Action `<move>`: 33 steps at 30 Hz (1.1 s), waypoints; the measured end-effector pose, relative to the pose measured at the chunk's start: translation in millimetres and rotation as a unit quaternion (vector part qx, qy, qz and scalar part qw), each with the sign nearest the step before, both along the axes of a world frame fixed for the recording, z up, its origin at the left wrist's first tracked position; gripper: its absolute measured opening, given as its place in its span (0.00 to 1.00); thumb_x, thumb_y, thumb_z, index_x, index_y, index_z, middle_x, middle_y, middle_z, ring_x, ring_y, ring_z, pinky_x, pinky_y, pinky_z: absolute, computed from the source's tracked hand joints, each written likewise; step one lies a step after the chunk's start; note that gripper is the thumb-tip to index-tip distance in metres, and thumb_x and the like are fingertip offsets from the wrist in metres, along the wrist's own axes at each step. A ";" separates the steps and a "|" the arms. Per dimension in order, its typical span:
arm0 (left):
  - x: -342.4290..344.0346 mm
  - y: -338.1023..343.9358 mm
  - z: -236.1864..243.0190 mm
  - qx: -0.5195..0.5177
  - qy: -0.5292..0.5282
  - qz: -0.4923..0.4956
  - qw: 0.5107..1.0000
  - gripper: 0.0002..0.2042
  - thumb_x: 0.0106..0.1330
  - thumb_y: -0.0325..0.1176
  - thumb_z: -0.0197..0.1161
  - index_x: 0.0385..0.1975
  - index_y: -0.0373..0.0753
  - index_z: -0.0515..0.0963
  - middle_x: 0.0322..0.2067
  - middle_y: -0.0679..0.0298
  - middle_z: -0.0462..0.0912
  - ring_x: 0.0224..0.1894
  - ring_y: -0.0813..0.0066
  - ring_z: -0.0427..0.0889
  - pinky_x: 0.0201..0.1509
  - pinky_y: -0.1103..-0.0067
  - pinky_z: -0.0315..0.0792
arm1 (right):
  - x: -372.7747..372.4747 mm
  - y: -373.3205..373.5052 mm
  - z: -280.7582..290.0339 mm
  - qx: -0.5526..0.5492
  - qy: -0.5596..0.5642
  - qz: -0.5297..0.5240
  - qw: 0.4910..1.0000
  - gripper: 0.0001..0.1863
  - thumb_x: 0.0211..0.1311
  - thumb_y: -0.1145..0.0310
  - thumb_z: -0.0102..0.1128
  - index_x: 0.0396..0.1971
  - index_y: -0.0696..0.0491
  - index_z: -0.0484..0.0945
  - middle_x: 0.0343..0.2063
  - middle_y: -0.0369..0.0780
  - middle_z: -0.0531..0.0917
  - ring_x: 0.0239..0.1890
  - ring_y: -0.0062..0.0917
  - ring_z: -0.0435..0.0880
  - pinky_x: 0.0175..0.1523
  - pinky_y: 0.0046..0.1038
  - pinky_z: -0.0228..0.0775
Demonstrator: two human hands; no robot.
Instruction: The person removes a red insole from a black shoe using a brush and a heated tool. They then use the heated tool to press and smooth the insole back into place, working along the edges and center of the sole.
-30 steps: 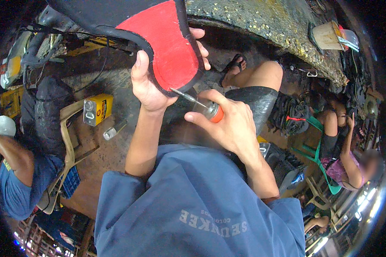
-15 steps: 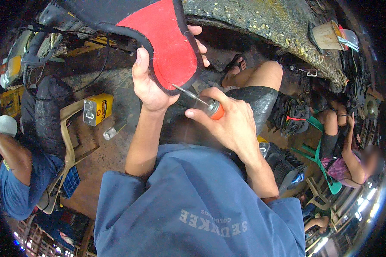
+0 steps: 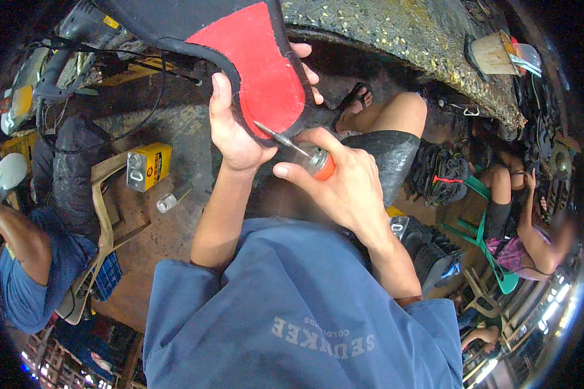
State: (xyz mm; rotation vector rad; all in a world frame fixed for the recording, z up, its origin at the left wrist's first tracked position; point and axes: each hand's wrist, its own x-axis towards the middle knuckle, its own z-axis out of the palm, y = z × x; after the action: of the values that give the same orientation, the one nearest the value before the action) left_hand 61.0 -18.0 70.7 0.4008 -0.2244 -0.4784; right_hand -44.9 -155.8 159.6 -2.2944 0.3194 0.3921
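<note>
My left hand (image 3: 230,133) grips the heel end of a black shoe sole (image 3: 146,26) with a red heel patch (image 3: 256,61). The thumb lies along one edge and the fingers curl around the other. My right hand (image 3: 347,185) is closed around a screwdriver-like tool (image 3: 321,163) with a clear and orange handle. Its thin metal shaft points up and left, its tip over the rounded end of the red patch, just inside the black rim. I cannot tell whether the tip presses in. The sole's far end runs out of the picture.
A worn, crusted bench (image 3: 396,35) curves across the far side, with a dirty bucket (image 3: 495,53) on it. On the floor to the left stand a yellow can (image 3: 148,166) and a small clear container (image 3: 167,203). Co-workers sit at left (image 3: 39,259) and right (image 3: 516,256).
My left hand and the sole have shifted slightly right and down. The tool's tip lies farther onto the red patch. The left co-worker's white piece has tilted.
</note>
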 end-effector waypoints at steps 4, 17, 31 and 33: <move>-4.7 -1.3 -0.8 0.014 0.010 -0.002 1.000 0.48 0.79 0.74 0.40 0.76 0.29 0.65 0.68 0.43 0.77 0.54 0.52 0.87 0.60 0.58 0.83 | 3.2 0.8 6.7 0.006 0.024 -0.004 1.000 0.30 0.59 0.41 0.82 0.51 0.48 0.86 0.33 0.48 0.92 0.40 0.47 0.94 0.48 0.43 0.84; 8.7 4.6 4.7 -0.065 -0.090 0.103 0.989 0.53 0.68 0.79 0.54 0.71 0.28 0.69 0.55 0.44 0.83 0.57 0.50 0.81 0.62 0.54 0.76 | -5.1 1.5 8.0 0.029 0.070 -0.007 0.997 0.29 0.59 0.43 0.82 0.50 0.49 0.87 0.27 0.47 0.90 0.36 0.45 0.94 0.47 0.41 0.83; 4.8 0.8 8.4 -0.067 -0.089 0.080 0.991 0.55 0.69 0.80 0.49 0.70 0.23 0.68 0.56 0.43 0.82 0.56 0.53 0.84 0.60 0.56 0.79 | -4.6 0.5 8.4 0.010 0.071 0.017 0.997 0.30 0.58 0.40 0.81 0.47 0.49 0.87 0.26 0.48 0.89 0.35 0.47 0.93 0.48 0.42 0.83; 4.5 -1.1 8.0 -0.066 -0.101 0.085 0.989 0.55 0.69 0.79 0.49 0.70 0.24 0.68 0.57 0.43 0.81 0.56 0.53 0.84 0.60 0.56 0.79 | -3.9 0.1 8.1 0.012 0.065 0.022 0.998 0.30 0.58 0.40 0.81 0.47 0.50 0.87 0.27 0.48 0.89 0.35 0.47 0.93 0.48 0.42 0.83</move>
State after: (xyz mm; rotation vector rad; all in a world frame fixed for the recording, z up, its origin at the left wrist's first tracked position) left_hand 65.4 -19.1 78.7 0.3359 -0.4127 -0.2536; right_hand -48.8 -155.7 167.6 -2.2602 0.3261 0.5659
